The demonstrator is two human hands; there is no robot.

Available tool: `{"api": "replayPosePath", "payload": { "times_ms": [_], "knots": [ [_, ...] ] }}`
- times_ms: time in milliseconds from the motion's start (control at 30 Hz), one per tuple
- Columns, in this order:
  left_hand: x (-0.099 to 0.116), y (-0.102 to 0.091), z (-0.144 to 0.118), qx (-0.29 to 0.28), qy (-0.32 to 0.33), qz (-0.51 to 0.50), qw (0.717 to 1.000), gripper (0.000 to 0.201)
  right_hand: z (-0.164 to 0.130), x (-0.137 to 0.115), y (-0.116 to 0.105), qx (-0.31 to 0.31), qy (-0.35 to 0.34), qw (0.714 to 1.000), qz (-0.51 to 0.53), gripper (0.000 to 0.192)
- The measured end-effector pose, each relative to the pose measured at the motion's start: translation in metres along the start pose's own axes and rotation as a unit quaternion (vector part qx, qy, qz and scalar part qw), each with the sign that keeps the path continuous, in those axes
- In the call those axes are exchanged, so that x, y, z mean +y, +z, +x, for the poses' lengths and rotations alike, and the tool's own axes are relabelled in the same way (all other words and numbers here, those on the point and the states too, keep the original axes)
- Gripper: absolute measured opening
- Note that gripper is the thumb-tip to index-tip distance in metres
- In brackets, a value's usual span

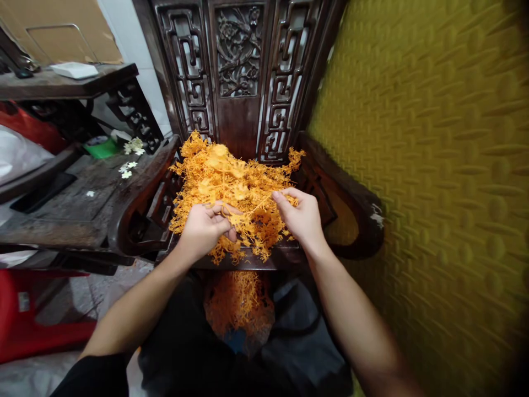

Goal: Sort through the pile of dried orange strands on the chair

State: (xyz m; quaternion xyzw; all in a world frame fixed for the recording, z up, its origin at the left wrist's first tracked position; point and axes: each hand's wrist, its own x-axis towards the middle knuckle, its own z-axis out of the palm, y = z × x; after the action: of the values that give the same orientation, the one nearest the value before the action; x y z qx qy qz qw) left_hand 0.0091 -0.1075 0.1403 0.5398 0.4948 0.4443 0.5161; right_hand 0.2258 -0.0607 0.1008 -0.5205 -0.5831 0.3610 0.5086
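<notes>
A heap of orange, branching plastic sprigs (231, 187) lies on the seat of a dark carved wooden chair (239, 71). My left hand (204, 229) rests at the heap's front left, fingers curled around a small orange sprig. My right hand (301, 218) is at the heap's right edge, pinching a thin orange strand between thumb and fingers. Both hands touch the same tangle. Below the seat edge, between my knees, a clear bag (239, 306) holds more orange sprigs.
A dark wooden side table (82, 193) stands left of the chair, bearing small white flowers (129, 168) and a green cup (101, 146). A red plastic stool (25, 314) sits at lower left. A yellow embossed wall (433, 165) closes off the right side.
</notes>
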Motion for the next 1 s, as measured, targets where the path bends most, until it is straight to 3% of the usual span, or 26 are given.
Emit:
{"api": "replayPosePath", "payload": {
  "times_ms": [100, 267, 333, 467, 700, 867, 933, 1000],
  "knots": [
    [0.001, -0.005, 0.0, -0.002, -0.004, -0.075, 0.997, 0.018, 0.012, 0.007, -0.01, 0.028, 0.035, 0.995, 0.085, 0.036],
    [0.002, -0.015, 0.003, 0.025, 0.003, -0.18, 0.983, 0.017, 0.031, 0.014, -0.033, 0.168, 0.061, 0.957, 0.229, 0.036],
    [0.001, -0.017, 0.006, 0.036, 0.008, -0.206, 0.978, 0.022, 0.026, 0.01, -0.031, 0.11, 0.088, 0.951, 0.275, 0.035],
    [-0.003, -0.014, 0.01, 0.007, -0.009, -0.22, 0.976, 0.027, 0.005, -0.006, -0.003, -0.065, 0.12, 0.933, 0.334, 0.041],
    [0.002, -0.003, -0.002, -0.052, -0.031, -0.265, 0.962, 0.031, -0.003, -0.007, 0.029, -0.225, 0.247, 0.836, 0.435, 0.042],
    [0.0, 0.001, -0.008, -0.082, -0.003, -0.307, 0.948, 0.029, -0.009, -0.008, 0.04, -0.364, 0.225, 0.755, 0.497, 0.051],
    [-0.001, 0.003, -0.008, -0.088, 0.011, -0.32, 0.943, 0.028, -0.012, -0.01, 0.043, -0.39, 0.2, 0.746, 0.501, 0.049],
    [-0.002, 0.004, -0.008, -0.092, 0.017, -0.329, 0.94, 0.027, -0.015, -0.012, 0.045, -0.376, 0.173, 0.761, 0.499, 0.044]
  ]
}}
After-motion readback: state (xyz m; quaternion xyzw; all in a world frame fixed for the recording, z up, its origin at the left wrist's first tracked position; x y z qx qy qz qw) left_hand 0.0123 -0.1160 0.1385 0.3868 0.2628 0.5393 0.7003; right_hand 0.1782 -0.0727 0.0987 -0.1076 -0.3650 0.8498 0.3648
